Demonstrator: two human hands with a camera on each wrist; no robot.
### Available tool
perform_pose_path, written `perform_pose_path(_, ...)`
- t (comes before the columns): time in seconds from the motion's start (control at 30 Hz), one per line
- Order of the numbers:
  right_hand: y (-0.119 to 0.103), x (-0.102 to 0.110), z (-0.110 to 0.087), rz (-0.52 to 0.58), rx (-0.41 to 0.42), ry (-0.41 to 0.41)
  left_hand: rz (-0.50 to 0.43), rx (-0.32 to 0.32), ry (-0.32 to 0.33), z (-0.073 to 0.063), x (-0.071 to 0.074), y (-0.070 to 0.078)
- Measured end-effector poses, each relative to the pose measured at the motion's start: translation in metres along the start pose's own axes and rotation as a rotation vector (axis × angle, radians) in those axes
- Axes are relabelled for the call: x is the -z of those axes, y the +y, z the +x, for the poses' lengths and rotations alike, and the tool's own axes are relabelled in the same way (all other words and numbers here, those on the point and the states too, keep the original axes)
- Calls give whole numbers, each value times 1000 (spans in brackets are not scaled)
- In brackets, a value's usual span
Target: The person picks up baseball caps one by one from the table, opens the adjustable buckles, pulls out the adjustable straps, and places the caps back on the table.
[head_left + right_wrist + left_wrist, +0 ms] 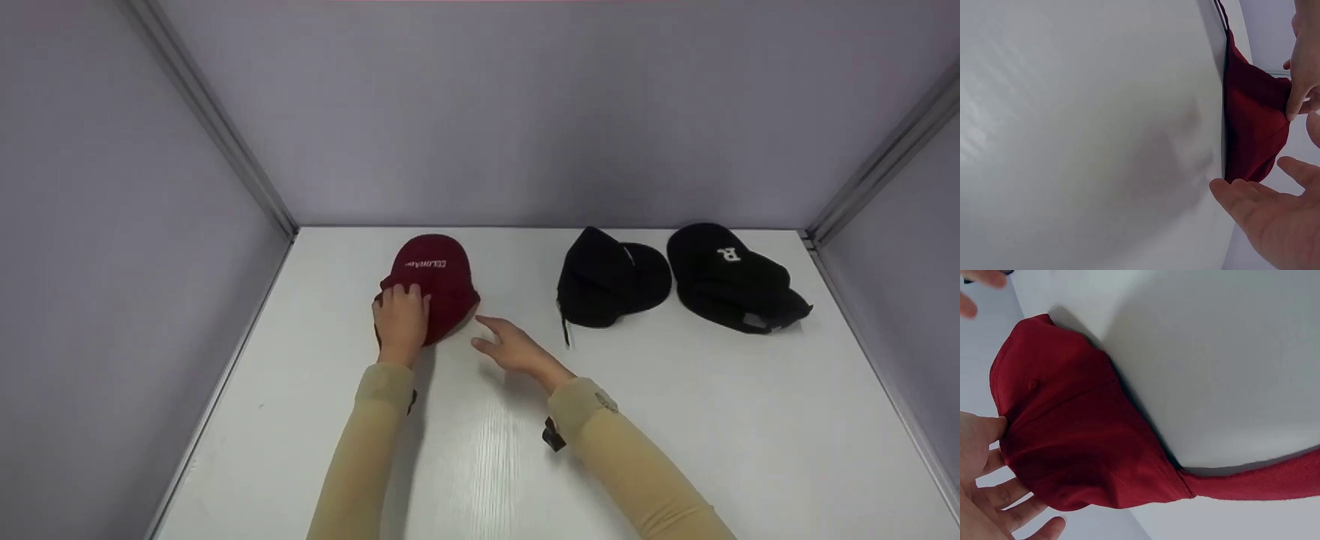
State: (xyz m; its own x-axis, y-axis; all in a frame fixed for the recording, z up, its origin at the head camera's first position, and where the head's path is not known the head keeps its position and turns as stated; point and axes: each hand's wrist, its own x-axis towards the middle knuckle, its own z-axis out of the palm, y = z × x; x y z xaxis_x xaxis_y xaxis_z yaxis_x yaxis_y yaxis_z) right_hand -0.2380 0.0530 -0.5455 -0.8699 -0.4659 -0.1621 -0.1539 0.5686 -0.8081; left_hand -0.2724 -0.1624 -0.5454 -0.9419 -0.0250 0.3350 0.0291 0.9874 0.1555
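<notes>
A red baseball cap (439, 270) with white lettering lies on the left part of the white table. My left hand (403, 319) grips its crown from above. In the left wrist view, the thumb (995, 427) touches the crown's edge while several fingers pass behind the red cloth. To the right of the cap is my right hand (514, 346), its fingers extended and holding nothing. The right wrist view has this hand (1275, 219) close to the cap's lower edge (1241, 163); whether they touch I cannot tell.
Right of the hands, a plain black cap (596, 281) lies with its strap hanging toward me. Beside it sits a black cap with a white R (731, 281). Grey panels (480, 112) wall in the white table (480, 465) at the back and both sides.
</notes>
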Motion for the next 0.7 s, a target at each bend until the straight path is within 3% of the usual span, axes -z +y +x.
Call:
perform_pose_path(0.2,2,3,-4,13,-23,-25,23,28,-25,11,1,-25)
perform_pose_path(0.3,3,8,-7,31,-32,-30,32,35,-29,14,3,-29)
perform_pose_path(0.53,4,25,-21,114,-13,-44,14,-19,-5,10,6,-14)
perform_pose_path(0.7,13,37,-35,157,0,-50,-31,-9,-16,-1,7,2)
